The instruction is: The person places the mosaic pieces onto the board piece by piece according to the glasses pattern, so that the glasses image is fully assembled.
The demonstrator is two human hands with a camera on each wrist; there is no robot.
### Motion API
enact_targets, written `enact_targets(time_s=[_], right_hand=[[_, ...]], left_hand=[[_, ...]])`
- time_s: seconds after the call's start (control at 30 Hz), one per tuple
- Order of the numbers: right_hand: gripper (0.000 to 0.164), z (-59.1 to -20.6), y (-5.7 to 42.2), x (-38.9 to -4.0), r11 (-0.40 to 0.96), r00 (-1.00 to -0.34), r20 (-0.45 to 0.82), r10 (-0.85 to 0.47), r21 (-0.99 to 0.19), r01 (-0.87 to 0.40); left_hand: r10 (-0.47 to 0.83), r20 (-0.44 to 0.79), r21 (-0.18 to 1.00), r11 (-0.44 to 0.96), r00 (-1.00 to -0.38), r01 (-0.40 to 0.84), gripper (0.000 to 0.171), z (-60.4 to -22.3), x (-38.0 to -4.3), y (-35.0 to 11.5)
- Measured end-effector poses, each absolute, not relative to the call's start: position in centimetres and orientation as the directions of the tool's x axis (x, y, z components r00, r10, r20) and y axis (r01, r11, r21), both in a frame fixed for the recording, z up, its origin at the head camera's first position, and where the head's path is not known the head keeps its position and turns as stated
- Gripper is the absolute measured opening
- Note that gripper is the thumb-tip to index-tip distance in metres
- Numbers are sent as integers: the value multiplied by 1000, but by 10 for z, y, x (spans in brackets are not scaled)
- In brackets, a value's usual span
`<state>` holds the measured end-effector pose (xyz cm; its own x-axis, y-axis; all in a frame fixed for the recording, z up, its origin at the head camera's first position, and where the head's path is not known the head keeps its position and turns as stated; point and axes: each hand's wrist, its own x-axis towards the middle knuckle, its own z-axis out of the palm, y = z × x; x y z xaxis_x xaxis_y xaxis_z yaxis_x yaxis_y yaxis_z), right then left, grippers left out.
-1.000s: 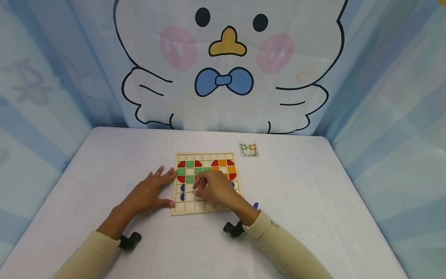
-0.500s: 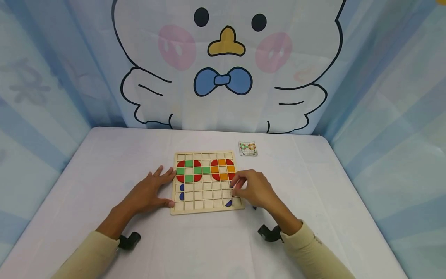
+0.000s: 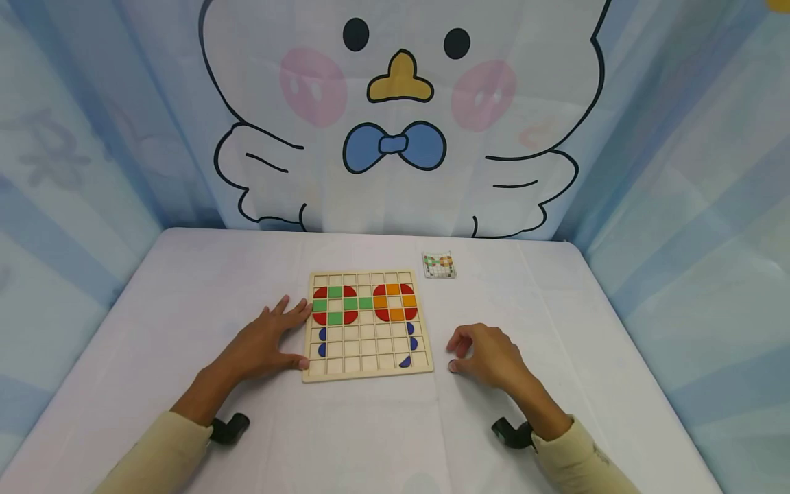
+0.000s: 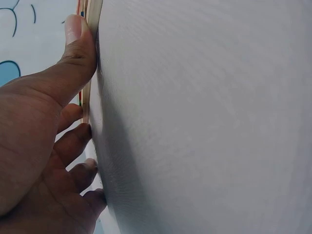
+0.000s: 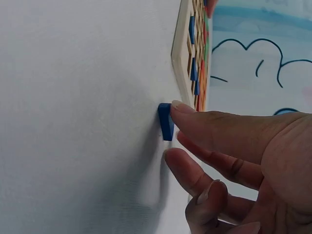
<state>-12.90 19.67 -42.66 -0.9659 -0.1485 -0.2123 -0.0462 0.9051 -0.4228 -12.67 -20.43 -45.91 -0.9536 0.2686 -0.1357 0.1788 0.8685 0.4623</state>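
Observation:
A wooden grid board (image 3: 354, 368) lies on the white table. Red and green pieces (image 3: 335, 318) form a ring on its left, joined by a green square to a red and orange ring (image 3: 396, 314) on its right. Blue pieces (image 3: 413, 343) sit lower down at both sides. My left hand (image 3: 256, 346), fingers spread, rests against the board's left edge. Right of the board is my right hand (image 3: 494, 357). Its thumb touches a loose blue piece (image 5: 165, 122) on the table; the index fingertip stays slightly apart from that piece in the right wrist view.
A small pattern card (image 3: 439, 265) lies behind the board's right corner, showing a similar coloured design. Dark wrist cameras (image 3: 513, 433) stick out under both sleeves. A curtain with a cartoon bird (image 3: 395, 192) hangs behind the table.
My right hand has moved from over the board to its right edge, then off it to the loose blue piece. Blue pieces at the board's right are now uncovered. The left hand stays put.

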Motion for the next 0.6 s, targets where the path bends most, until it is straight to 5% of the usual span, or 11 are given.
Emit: enact_targets(time_s=[0.6], right_hand=[[24, -433, 193, -121, 906, -969, -187, -160, -417, -69]], left_hand=[[272, -126, 453, 871, -954, 189, 110, -459, -125, -202]])
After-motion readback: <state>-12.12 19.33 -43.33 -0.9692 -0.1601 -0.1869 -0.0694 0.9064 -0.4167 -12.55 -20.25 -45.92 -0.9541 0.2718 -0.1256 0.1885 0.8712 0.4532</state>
